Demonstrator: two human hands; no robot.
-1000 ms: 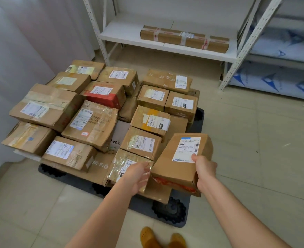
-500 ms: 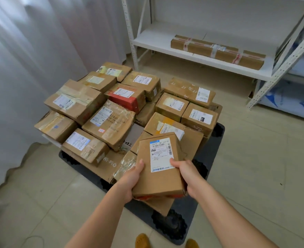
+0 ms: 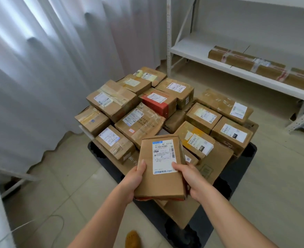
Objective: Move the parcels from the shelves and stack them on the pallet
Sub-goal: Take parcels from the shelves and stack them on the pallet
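Observation:
I hold a brown cardboard parcel with a white shipping label, flat and label up, above the near edge of the stack. My left hand grips its left side and my right hand grips its right side. Below and beyond it, several taped cardboard parcels, one with a red side, are piled on a dark pallet on the floor. A long flat parcel lies on the low white shelf at the back right.
A white curtain hangs along the left, close to the pallet. The shelf's metal upright stands behind the stack. Tiled floor lies to the right. A white cable lies on the floor at lower left, and my orange shoe is at the bottom.
The parcel went from my right hand alone to both hands, turned label-up and moved left toward the stack's near middle. The view swung left.

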